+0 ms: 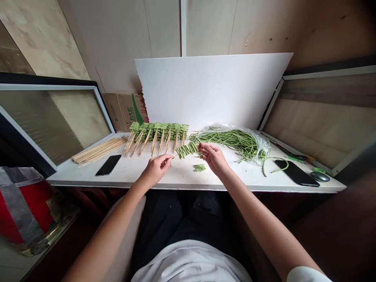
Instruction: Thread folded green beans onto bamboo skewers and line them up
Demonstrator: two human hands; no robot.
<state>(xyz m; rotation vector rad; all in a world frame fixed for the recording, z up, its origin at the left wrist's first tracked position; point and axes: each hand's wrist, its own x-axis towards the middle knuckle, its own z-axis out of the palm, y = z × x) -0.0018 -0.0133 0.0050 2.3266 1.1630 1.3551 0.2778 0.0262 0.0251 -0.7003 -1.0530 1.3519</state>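
My left hand (157, 168) is closed on the bare end of a thin wooden skewer, its fingers pinched together. Along that skewer sits a row of cut green bean pieces (187, 150), held above the table. My right hand (213, 156) pinches at the other end of the row, its fingertips against the last pieces. Below, between the hands, a small pile of cut bean pieces (199, 167) lies on the white table (176, 178). Behind them is a stack of filled bean skewers (160, 132), with their bare stick ends pointing toward me.
Loose wooden skewers (98, 150) lie at the left beside a black phone (108, 165). Long green beans (235, 139) spill from a clear plastic bag at the right. A second phone (295, 172) and a computer mouse (320, 176) rest further right. A white board (214, 90) stands behind.
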